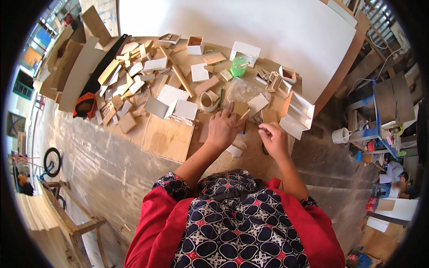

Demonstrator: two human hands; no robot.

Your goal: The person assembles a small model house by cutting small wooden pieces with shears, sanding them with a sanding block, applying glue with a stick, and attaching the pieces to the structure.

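My left hand [222, 128] lies palm down on the board, its fingers stretched forward over small flat wood pieces. Beside its fingertips a thin wooden stick [243, 117] slants up. A brown wood block [241, 108] lies just beyond. My right hand [274, 139] is raised a little to the right, fingertips pinched together; whatever is in them is too small to make out. Ahead of the left hand stand a roll of tape [207, 102] and a green marker-like stick [220, 97]. Between the hands and a green cup [238, 67] is a crumpled clear plastic bag [243, 90].
Wood offcuts [129, 76] are heaped at the left, beside a handsaw with an orange handle [85, 105]. A square plywood panel [167, 138] lies near my left forearm. A white partitioned box [298, 112] stands right. A large white panel [232, 20] rises behind. Another person [395, 176] sits far right.
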